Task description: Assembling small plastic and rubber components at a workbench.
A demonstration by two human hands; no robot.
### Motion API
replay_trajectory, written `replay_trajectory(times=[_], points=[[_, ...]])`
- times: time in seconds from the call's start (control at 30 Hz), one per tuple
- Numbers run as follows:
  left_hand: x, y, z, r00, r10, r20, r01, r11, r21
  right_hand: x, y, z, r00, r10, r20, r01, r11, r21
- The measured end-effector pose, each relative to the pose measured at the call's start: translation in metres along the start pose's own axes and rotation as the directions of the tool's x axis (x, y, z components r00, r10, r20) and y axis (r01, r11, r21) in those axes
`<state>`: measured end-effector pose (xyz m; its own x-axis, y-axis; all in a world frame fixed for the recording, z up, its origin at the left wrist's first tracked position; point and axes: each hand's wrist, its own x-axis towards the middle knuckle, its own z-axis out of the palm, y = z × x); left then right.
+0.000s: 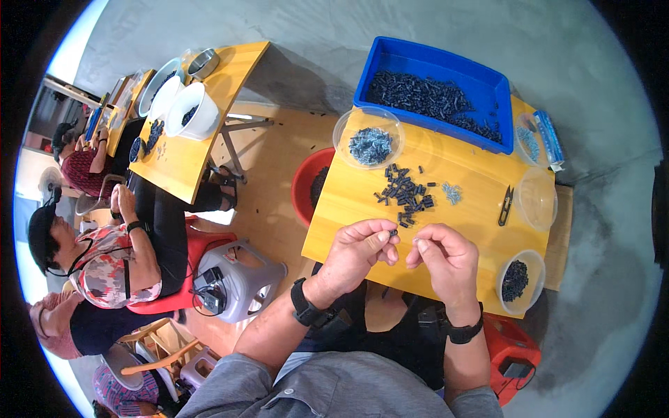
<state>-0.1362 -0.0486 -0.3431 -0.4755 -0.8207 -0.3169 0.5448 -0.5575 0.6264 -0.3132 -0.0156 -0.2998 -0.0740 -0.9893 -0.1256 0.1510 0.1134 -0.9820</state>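
My left hand (pixel 357 252) pinches a small black cylindrical piece (pixel 394 233) between thumb and forefinger. Close beside it, my right hand (pixel 447 259) is closed in a fingertip pinch; what it holds is too small to make out. Both hands are over the near edge of the yellow table (pixel 348 202). Just beyond them lies a loose pile of black cylindrical pieces (pixel 404 189). A little heap of silvery small parts (pixel 452 194) sits to its right. Farther right, black tweezers (pixel 506 206) lie on the tabletop.
A blue tray (pixel 453 61) of black pieces stands at the back. Clear tubs (pixel 395 127) hold pale parts; another tub (pixel 535 290) at right holds black bits. A red bucket (pixel 301 182) is left of the table. People sit at other tables (pixel 240 66) on the left.
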Motion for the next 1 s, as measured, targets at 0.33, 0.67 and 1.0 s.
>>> replay_trajectory(times=[0.33,0.67,1.0], points=[[-0.014,0.000,0.003,0.999,0.017,0.038,-0.023,0.987,0.156,-0.001,-0.006,0.008,0.996,-0.045,0.082,0.055,0.991,-0.123],[-0.018,0.001,0.011,1.000,0.008,0.007,-0.009,0.968,0.249,0.002,-0.009,0.009,0.987,-0.101,0.124,0.129,0.961,-0.243],[-0.023,0.003,0.017,0.996,-0.065,-0.061,0.083,0.924,0.374,0.002,-0.015,0.008,0.931,-0.265,0.250,0.359,0.783,-0.508]])
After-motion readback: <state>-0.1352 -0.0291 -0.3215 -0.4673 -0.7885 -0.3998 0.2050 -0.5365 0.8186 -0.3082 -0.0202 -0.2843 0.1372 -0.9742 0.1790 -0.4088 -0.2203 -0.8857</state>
